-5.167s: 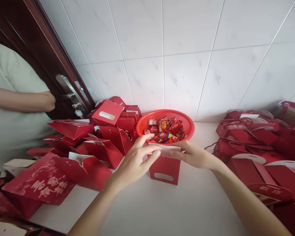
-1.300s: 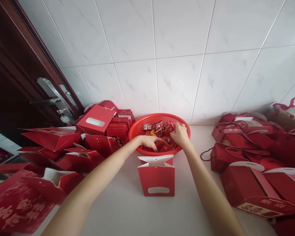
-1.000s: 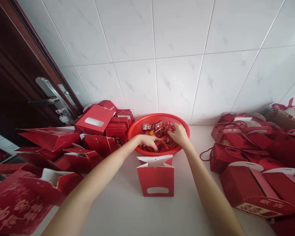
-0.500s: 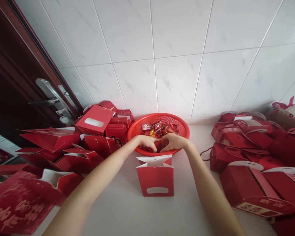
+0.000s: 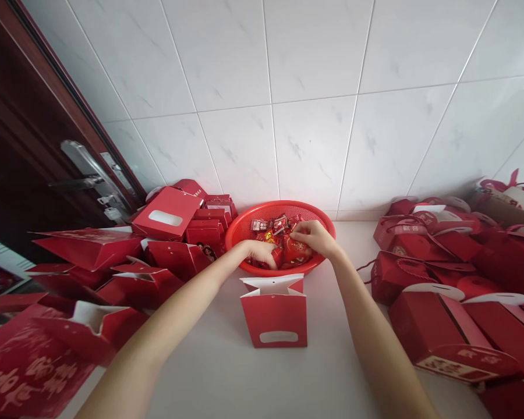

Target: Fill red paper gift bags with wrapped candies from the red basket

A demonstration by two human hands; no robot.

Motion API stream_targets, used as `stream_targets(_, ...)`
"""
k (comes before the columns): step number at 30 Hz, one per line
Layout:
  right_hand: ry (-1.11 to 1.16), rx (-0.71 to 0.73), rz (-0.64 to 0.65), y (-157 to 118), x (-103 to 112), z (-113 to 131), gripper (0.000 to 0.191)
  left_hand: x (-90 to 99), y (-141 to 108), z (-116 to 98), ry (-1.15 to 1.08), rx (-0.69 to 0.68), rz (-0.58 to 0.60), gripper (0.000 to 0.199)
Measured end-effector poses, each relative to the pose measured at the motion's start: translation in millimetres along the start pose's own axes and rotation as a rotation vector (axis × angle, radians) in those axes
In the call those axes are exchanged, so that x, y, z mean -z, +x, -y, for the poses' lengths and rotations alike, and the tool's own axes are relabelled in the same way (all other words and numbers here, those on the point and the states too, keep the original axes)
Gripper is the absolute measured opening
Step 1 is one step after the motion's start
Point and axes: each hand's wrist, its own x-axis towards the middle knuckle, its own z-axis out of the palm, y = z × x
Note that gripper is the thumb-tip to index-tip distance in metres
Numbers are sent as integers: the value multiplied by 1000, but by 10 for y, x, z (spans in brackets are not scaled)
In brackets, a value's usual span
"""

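Observation:
Both of my hands are inside a red plastic basket (image 5: 279,206) of wrapped candies (image 5: 279,223). My left hand (image 5: 262,252) is low at the front of the basket, its fingers closed on a red wrapped candy (image 5: 278,256). My right hand (image 5: 317,236) pinches the upper edge of a red packet (image 5: 297,251) with gold print, at the basket's right side. Just in front of the basket a red gift bag (image 5: 274,317) stands upright, its white-lined top open. What lies inside that bag is hidden.
Several open red gift bags (image 5: 168,256) crowd the left side. Closed red gift boxes (image 5: 432,326) with handles fill the right. A white tiled wall (image 5: 314,151) rises behind the white table (image 5: 227,361), and a dark door with a metal handle (image 5: 91,169) stands at the left.
My right hand has lifted and turned slightly, bringing the red packet into sight between its fingertips. My left hand stays in nearly the same place. The standing bag has not moved.

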Motion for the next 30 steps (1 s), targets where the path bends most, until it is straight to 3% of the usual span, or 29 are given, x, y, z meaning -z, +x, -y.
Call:
stream_targets(4,181,27,-227,27,-11,-29,36,-7,-31,-27,1,-10,-6,20)
stream_targets(6,235,21,-278,43,-16,-36,39,-2,-55,-48,2,-18,-10,23)
stream_targets(30,343,-11,-385,58,-17,-17,34,-6,-164,-137,-142,-19,0,33)
